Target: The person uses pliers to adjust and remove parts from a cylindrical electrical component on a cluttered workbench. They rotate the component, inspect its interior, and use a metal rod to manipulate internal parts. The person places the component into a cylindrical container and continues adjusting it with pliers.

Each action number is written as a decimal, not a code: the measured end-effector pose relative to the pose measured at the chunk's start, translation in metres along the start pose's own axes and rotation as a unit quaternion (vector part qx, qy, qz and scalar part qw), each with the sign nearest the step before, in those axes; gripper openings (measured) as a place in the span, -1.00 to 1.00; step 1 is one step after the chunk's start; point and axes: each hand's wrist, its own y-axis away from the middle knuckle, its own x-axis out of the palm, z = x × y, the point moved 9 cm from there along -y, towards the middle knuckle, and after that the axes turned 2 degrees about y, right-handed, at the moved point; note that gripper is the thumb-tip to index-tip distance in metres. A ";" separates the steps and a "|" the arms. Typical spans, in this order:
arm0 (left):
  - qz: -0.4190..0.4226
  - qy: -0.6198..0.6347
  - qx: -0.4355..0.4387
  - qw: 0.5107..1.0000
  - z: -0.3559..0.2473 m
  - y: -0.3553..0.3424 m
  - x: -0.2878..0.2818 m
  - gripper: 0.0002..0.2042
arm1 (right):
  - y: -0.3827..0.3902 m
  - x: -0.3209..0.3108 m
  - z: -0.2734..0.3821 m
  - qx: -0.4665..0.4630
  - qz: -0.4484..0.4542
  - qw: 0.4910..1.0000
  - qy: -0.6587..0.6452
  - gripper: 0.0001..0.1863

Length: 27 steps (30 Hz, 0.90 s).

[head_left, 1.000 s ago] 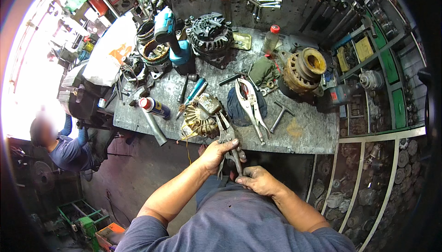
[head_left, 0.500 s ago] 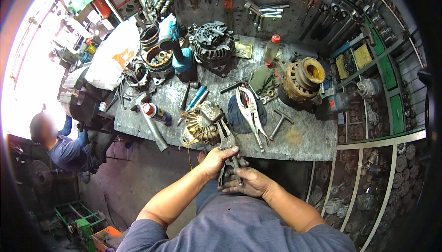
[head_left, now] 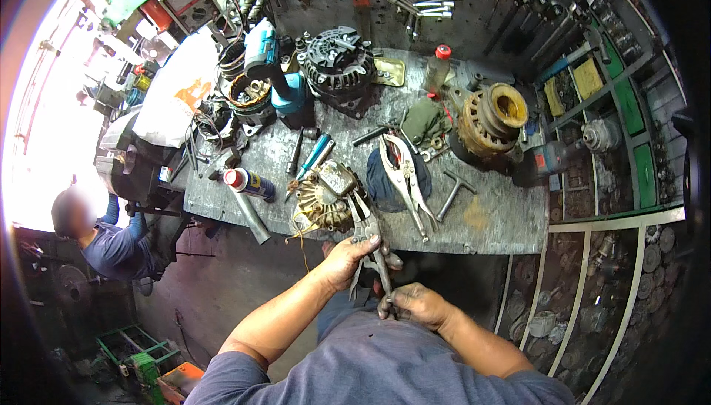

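Observation:
My left hand (head_left: 345, 261) is wrapped around a pair of worn locking pliers (head_left: 362, 221), its thumb lying across the body. The pliers' jaws point away from me, next to a dirty alternator part (head_left: 323, 202) with a thin yellow wire. At the near end of the handle, the fingers of my right hand (head_left: 418, 306) pinch the tip, where an adjusting screw would sit; the fingers partly hide it. Larger silver locking pliers (head_left: 404, 176) rest on a dark blue cloth (head_left: 379, 191) just beyond, with a T-shaped bar tool (head_left: 454, 194) to their right.
On the workbench (head_left: 511, 221) stand a spray can (head_left: 249, 183), a blue cordless driver (head_left: 263, 57), an alternator (head_left: 335, 64), a rusty pulley housing (head_left: 492, 124) and a red-capped bottle (head_left: 438, 69). A metal tube (head_left: 252, 216) crosses the front edge. Another person (head_left: 111, 235) is at the left.
My right hand has shifted down from the middle of the pliers to the end of their handle. The left hand keeps its hold, and the pliers' handles look more spread apart.

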 end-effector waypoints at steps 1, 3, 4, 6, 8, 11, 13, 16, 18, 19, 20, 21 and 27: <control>-0.005 0.012 -0.020 1.000 0.003 0.002 -0.001 -0.68 | 0.000 0.007 -0.005 0.025 0.047 0.991 -0.122 -0.53; -0.023 0.008 -0.021 0.999 0.002 0.002 -0.002 -0.68 | -0.001 -0.001 -0.001 -0.010 0.005 1.000 0.011 -0.56; -0.029 -0.003 -0.008 1.000 -0.001 0.003 -0.002 -0.68 | -0.001 -0.006 0.002 -0.025 -0.028 0.996 0.082 -0.57; -0.035 -0.014 0.002 0.999 -0.003 0.003 0.000 -0.68 | 0.002 -0.012 -0.001 -0.001 -0.082 0.965 0.248 -0.65; -0.031 -0.003 -0.002 1.000 -0.003 0.003 0.003 -0.68 | 0.002 -0.008 -0.001 -0.025 -0.067 0.981 0.181 -0.69; -0.015 0.022 0.000 1.000 -0.002 0.000 0.007 -0.68 | 0.001 0.006 -0.012 0.035 0.067 0.982 -0.171 -0.63; -0.007 0.032 0.004 0.999 0.000 -0.001 0.008 -0.68 | 0.001 0.011 -0.010 0.055 0.124 0.956 -0.260 -0.57; -0.012 -0.027 0.035 0.999 -0.006 -0.001 0.005 -0.68 | -0.006 0.012 -0.002 0.045 0.152 0.960 -0.230 -0.26; -0.012 -0.035 0.019 0.999 -0.005 0.000 0.003 -0.67 | -0.016 0.026 -0.001 0.068 0.185 0.948 -0.249 -0.03; -0.002 -0.022 0.002 1.000 -0.003 0.000 0.004 -0.66 | -0.022 0.034 -0.001 0.073 0.192 0.943 -0.262 -0.03; 0.004 -0.007 -0.015 1.000 -0.001 0.000 0.004 -0.65 | -0.027 0.043 0.001 0.078 0.210 0.931 -0.289 -0.03; 0.010 -0.016 -0.012 1.000 -0.003 0.000 0.004 -0.65 | -0.036 0.051 0.006 0.077 0.227 0.910 -0.339 -0.07; 0.041 -0.008 -0.053 0.998 -0.001 0.002 0.002 -0.57 | -0.046 0.060 0.001 0.103 0.217 0.875 -0.419 -0.20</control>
